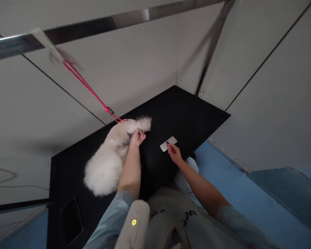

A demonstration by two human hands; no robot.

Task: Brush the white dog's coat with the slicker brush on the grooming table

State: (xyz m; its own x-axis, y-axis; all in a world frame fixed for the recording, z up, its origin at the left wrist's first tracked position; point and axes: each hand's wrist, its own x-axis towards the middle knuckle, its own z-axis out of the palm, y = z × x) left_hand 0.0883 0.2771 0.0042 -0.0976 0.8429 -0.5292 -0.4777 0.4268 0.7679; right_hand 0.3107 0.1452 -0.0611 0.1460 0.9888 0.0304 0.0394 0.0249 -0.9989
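A white, fluffy dog [115, 143] lies or stands on the black table [186, 110]; its middle is cut short, while both ends are fluffier. My left hand [138, 137] is closed at the dog's far end, pinching what looks like a paw beside a fluffy tuft [144, 122]. Over the table to the right, my right hand [175, 154] grips the reddish-brown handle of a slicker brush [168, 144]. The brush has a pale rectangular head and is apart from the dog. A pink leash [89, 90] runs down to a loop around the dog.
The leash hangs from a metal bar [90, 26] crossing above the table. A dark phone-like slab [72, 221] lies at the table's near left. Light wall panels stand behind, with blue floor [223, 180] to the right. A pale device with a yellow light [134, 222] is close below me.
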